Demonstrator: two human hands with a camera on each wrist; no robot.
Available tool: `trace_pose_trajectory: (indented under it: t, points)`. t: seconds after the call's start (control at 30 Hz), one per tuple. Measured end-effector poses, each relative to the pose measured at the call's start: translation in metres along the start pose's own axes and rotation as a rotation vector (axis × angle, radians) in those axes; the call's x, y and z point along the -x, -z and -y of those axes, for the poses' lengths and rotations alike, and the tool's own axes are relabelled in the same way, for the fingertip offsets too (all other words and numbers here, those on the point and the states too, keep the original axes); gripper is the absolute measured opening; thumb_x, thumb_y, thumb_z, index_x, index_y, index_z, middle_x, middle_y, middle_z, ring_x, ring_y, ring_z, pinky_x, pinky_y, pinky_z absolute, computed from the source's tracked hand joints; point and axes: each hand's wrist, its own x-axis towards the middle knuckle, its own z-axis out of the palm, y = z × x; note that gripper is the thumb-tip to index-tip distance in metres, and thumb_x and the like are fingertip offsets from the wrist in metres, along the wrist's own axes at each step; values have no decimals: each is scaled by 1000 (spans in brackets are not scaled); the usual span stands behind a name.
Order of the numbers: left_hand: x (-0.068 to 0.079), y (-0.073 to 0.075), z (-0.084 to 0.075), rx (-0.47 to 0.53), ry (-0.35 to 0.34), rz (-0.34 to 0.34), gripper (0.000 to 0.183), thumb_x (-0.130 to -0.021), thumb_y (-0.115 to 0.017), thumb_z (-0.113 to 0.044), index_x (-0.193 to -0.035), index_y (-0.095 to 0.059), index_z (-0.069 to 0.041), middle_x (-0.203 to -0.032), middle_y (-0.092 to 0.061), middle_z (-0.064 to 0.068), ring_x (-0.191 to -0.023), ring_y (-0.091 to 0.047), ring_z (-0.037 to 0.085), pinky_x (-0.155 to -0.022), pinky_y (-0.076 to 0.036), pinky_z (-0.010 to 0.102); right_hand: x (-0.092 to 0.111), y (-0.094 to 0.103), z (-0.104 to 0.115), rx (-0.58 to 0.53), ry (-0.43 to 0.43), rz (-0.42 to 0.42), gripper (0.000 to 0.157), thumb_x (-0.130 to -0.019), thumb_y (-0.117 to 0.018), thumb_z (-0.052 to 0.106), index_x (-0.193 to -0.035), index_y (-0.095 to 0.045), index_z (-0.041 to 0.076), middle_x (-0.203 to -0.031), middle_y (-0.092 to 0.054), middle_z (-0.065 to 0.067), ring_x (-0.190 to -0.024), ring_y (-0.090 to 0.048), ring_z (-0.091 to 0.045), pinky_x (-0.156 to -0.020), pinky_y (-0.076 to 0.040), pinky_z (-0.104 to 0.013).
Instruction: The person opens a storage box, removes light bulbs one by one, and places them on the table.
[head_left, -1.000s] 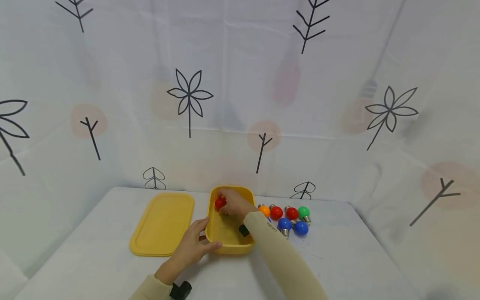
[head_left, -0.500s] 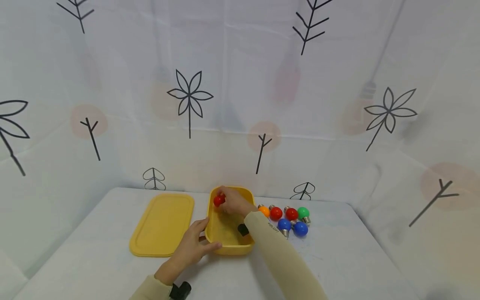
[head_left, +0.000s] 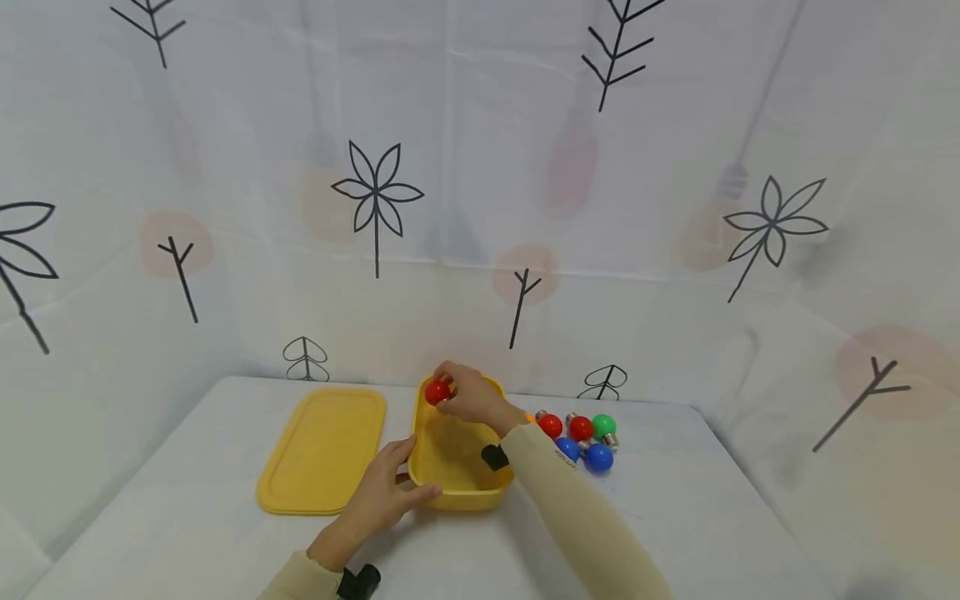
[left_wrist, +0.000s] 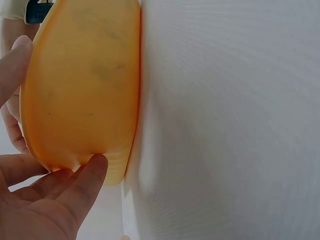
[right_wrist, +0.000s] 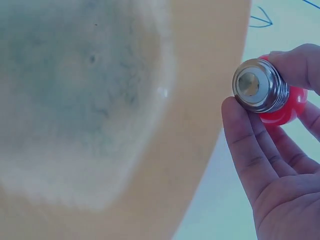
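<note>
A red light bulb (head_left: 437,392) with a silver screw base (right_wrist: 255,85) is held in the fingers and thumb of my right hand (head_left: 474,396), above the far left part of the yellow container (head_left: 450,460). In the right wrist view the base faces the camera, and the container's scuffed floor shows beside it. My left hand (head_left: 378,492) grips the container's near left corner, thumb toward the front and fingers along the left side. In the left wrist view its fingers (left_wrist: 82,192) press against the outer wall.
A flat yellow lid (head_left: 322,450) lies left of the container. Right of it several loose bulbs lie together: red (head_left: 581,428), green (head_left: 603,426), blue (head_left: 598,457) and orange, partly behind my right sleeve (head_left: 555,475). A patterned cloth (head_left: 450,167) hangs behind the white table.
My right hand has lifted the red bulb from inside the container up to about the far rim. The left hand has stayed at the near left corner.
</note>
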Motion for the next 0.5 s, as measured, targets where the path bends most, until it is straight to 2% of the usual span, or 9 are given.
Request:
trace_pose_trajectory:
  t: [0.27, 0.5]
  points:
    - [2, 0, 0, -8, 21, -11, 92, -76, -79, -41, -145, -35, 1, -139, -43, 17, -123, -47, 30, -93, -51, 35, 22, 11, 1, -43, 19, -4, 42, -85, -71, 12, -122, -53, 20, -118, -57, -2, -93, -57, -17, -82, -56, -27]
    - [1, -1, -1, 4, 10, -16, 92, -76, -79, -40, -145, -36, 1, -139, -43, 17, -123, -47, 30, -93, -51, 34, 43, 20, -7, -38, 58, -66, 42, -84, -71, 9, -121, -53, 19, -117, -57, -3, -88, -58, -16, -77, -56, -25]
